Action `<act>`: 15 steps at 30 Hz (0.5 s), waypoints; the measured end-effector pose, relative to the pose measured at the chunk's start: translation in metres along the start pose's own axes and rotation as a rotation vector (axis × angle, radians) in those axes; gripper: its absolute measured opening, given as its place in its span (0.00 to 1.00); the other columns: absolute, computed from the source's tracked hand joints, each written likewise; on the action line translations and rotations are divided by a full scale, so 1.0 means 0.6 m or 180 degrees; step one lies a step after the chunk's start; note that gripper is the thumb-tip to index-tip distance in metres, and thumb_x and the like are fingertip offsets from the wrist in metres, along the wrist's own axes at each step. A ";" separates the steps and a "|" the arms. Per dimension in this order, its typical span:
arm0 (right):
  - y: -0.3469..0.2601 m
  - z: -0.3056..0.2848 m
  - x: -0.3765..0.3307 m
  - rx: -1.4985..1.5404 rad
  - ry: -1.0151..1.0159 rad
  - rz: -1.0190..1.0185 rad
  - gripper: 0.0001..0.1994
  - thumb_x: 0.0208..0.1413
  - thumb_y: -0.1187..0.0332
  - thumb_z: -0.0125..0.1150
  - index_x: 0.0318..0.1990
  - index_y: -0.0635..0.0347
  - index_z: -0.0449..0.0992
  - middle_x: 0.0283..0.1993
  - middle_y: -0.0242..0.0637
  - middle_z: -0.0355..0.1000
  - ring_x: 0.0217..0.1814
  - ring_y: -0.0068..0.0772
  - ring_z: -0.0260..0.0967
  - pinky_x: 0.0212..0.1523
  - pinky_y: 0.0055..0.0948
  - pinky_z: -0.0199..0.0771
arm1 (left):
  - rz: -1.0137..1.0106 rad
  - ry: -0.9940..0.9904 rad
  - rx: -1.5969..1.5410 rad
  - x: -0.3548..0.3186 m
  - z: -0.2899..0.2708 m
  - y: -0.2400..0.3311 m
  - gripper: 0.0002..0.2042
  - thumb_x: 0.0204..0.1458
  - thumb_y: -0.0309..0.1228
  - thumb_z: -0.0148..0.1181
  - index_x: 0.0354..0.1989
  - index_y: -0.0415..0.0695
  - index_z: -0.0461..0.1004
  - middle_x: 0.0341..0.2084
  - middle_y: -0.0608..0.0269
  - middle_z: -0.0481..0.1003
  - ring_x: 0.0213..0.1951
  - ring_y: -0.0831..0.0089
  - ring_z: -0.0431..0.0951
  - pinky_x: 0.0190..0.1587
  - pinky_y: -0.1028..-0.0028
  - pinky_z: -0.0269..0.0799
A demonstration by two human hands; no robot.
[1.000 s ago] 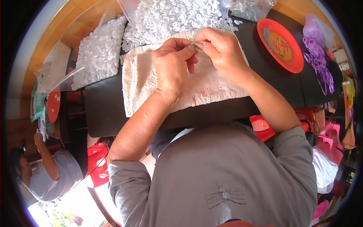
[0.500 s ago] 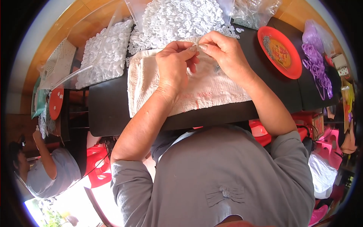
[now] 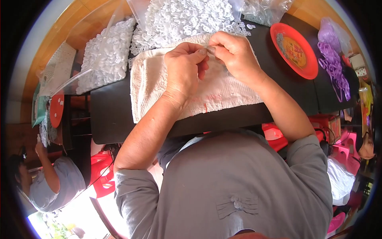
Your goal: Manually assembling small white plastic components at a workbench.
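Note:
Over a folded cream towel (image 3: 151, 83), my left hand (image 3: 184, 65) and my right hand (image 3: 234, 55) meet with their fingertips almost touching. Thumb and forefinger of each are closed in a pinch. Whatever sits between them is too small and too covered to name. Just beyond the towel lies a heap of small white plastic pieces (image 3: 187, 20) with holes in them, spilling from a clear bin. A second clear container to the left is full of similar white pieces (image 3: 101, 59).
A red plate (image 3: 311, 65) with small grey bits stands on the black table (image 3: 111, 115) at the right. Beyond it hang purple ribbons (image 3: 332, 67). A clear bag (image 3: 266, 11) of grey bits lies at the back. Another person (image 3: 59, 181) sits at the far left.
The fingertips have shifted slightly, with the right thumb and forefinger pressed a little closer together. The whole view has drifted a little; nothing else has visibly moved.

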State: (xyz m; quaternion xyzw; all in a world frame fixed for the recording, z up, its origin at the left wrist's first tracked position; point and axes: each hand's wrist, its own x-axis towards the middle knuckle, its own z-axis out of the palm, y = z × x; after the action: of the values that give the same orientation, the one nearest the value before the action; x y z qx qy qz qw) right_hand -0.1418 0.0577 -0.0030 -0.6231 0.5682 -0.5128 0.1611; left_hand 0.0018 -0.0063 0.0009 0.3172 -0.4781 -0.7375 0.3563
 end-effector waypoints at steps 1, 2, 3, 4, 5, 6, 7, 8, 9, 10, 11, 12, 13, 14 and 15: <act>-0.001 0.001 -0.001 -0.0008 0.0002 0.0005 0.02 0.55 0.78 0.52 0.33 0.64 0.71 0.24 0.28 0.67 0.26 0.15 0.62 0.28 0.20 0.64 | -0.0004 -0.0007 -0.0005 -0.002 0.002 0.000 0.03 0.53 0.21 0.57 0.30 0.34 0.73 0.20 0.60 0.73 0.18 0.76 0.70 0.15 0.77 0.62; -0.004 0.001 -0.002 0.0022 0.0005 0.0135 0.02 0.55 0.78 0.52 0.33 0.64 0.72 0.24 0.27 0.68 0.27 0.15 0.63 0.28 0.19 0.64 | -0.0012 0.0013 -0.0011 -0.003 0.004 0.000 0.03 0.53 0.21 0.57 0.29 0.34 0.73 0.20 0.60 0.73 0.18 0.77 0.70 0.15 0.77 0.62; -0.006 0.001 0.002 0.0056 0.0004 0.0241 0.03 0.54 0.78 0.52 0.32 0.64 0.72 0.25 0.27 0.69 0.27 0.14 0.63 0.29 0.19 0.65 | 0.0004 0.0041 -0.0013 -0.003 0.005 0.004 0.03 0.53 0.21 0.56 0.29 0.34 0.73 0.20 0.61 0.73 0.17 0.77 0.69 0.15 0.77 0.62; -0.005 0.001 0.004 0.0048 0.0003 0.0213 0.03 0.54 0.78 0.52 0.32 0.64 0.72 0.25 0.27 0.69 0.27 0.14 0.63 0.29 0.19 0.65 | 0.0032 0.0039 -0.0018 0.000 0.005 0.004 0.03 0.53 0.21 0.56 0.29 0.34 0.73 0.20 0.61 0.73 0.17 0.77 0.69 0.15 0.77 0.62; 0.000 0.000 0.005 0.0094 -0.0009 0.0295 0.03 0.55 0.77 0.53 0.33 0.64 0.73 0.27 0.26 0.70 0.27 0.14 0.63 0.29 0.18 0.65 | 0.0059 -0.0025 -0.0070 0.006 0.003 -0.001 0.03 0.53 0.21 0.56 0.29 0.35 0.73 0.20 0.61 0.73 0.17 0.77 0.70 0.15 0.77 0.62; -0.011 0.002 0.011 0.0154 -0.0043 0.0368 0.03 0.55 0.76 0.53 0.34 0.64 0.74 0.28 0.26 0.70 0.28 0.14 0.63 0.30 0.18 0.65 | 0.0092 -0.0062 -0.0120 0.009 -0.002 -0.003 0.03 0.54 0.21 0.56 0.29 0.35 0.72 0.20 0.61 0.73 0.17 0.76 0.70 0.15 0.77 0.62; -0.025 0.000 0.013 0.0160 -0.0069 0.0328 0.03 0.55 0.76 0.53 0.34 0.64 0.74 0.28 0.26 0.70 0.28 0.14 0.63 0.30 0.18 0.65 | 0.0132 -0.0036 -0.0127 0.012 -0.006 -0.006 0.03 0.54 0.21 0.56 0.29 0.35 0.72 0.20 0.61 0.73 0.17 0.76 0.70 0.15 0.77 0.62; -0.043 -0.007 0.011 0.0205 0.0188 0.0283 0.03 0.55 0.76 0.54 0.34 0.64 0.74 0.29 0.26 0.71 0.29 0.14 0.64 0.30 0.18 0.65 | 0.0119 -0.0060 -0.0219 0.016 -0.010 -0.009 0.03 0.53 0.21 0.56 0.29 0.35 0.72 0.20 0.60 0.73 0.17 0.76 0.70 0.15 0.77 0.62; -0.072 -0.015 0.014 0.0261 0.0427 0.0230 0.04 0.56 0.76 0.54 0.35 0.64 0.75 0.31 0.26 0.71 0.30 0.15 0.64 0.31 0.18 0.65 | 0.0116 -0.0067 -0.0316 0.021 -0.016 -0.009 0.02 0.53 0.21 0.56 0.30 0.35 0.72 0.20 0.60 0.73 0.17 0.75 0.70 0.15 0.76 0.62; -0.106 -0.038 0.011 0.0405 0.0474 0.0157 0.05 0.55 0.73 0.58 0.36 0.64 0.76 0.31 0.26 0.71 0.30 0.15 0.64 0.31 0.18 0.64 | 0.0075 0.0021 -0.0388 0.023 -0.018 -0.007 0.03 0.53 0.21 0.56 0.30 0.35 0.71 0.20 0.59 0.73 0.18 0.73 0.71 0.16 0.75 0.62; -0.144 -0.073 0.003 0.0550 0.0516 0.0099 0.07 0.54 0.69 0.61 0.37 0.64 0.76 0.32 0.25 0.71 0.30 0.15 0.64 0.31 0.17 0.64 | 0.0099 0.0054 -0.0413 0.025 -0.021 -0.003 0.03 0.53 0.21 0.56 0.30 0.35 0.71 0.20 0.59 0.73 0.18 0.73 0.71 0.16 0.75 0.62; -0.178 -0.121 -0.011 0.0677 -0.0073 -0.0254 0.10 0.53 0.66 0.62 0.37 0.64 0.76 0.32 0.27 0.72 0.30 0.16 0.65 0.31 0.18 0.64 | 0.0159 0.0185 -0.0454 0.028 -0.024 0.000 0.02 0.53 0.21 0.56 0.30 0.35 0.71 0.20 0.59 0.73 0.18 0.73 0.71 0.16 0.74 0.63; -0.215 -0.179 -0.024 0.0750 -0.0607 -0.0564 0.13 0.52 0.62 0.63 0.36 0.64 0.77 0.33 0.29 0.73 0.30 0.16 0.65 0.31 0.18 0.64 | 0.0178 0.0240 -0.0502 0.035 -0.016 0.000 0.02 0.53 0.21 0.56 0.31 0.34 0.71 0.20 0.58 0.73 0.18 0.72 0.71 0.16 0.74 0.63; -0.261 -0.229 -0.005 0.0373 -0.2242 -0.1060 0.11 0.55 0.61 0.58 0.34 0.60 0.77 0.32 0.28 0.73 0.28 0.21 0.66 0.29 0.25 0.63 | 0.0171 0.0354 -0.0487 0.038 -0.025 0.002 0.02 0.52 0.20 0.55 0.32 0.34 0.71 0.20 0.57 0.73 0.19 0.71 0.72 0.17 0.73 0.63; -0.291 -0.257 0.013 -0.0050 -0.3881 -0.1574 0.12 0.58 0.60 0.54 0.31 0.55 0.78 0.32 0.27 0.73 0.27 0.25 0.67 0.26 0.33 0.62 | 0.0190 0.0441 -0.0497 0.039 -0.034 0.005 0.02 0.52 0.20 0.55 0.32 0.34 0.71 0.20 0.57 0.73 0.19 0.71 0.72 0.17 0.73 0.63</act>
State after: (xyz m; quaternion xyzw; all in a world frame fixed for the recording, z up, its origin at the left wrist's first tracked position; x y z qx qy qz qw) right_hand -0.1751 0.1627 0.2022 -0.9153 0.2189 -0.0856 0.3270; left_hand 0.0061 -0.0362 -0.0064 0.3243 -0.4027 -0.7378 0.4340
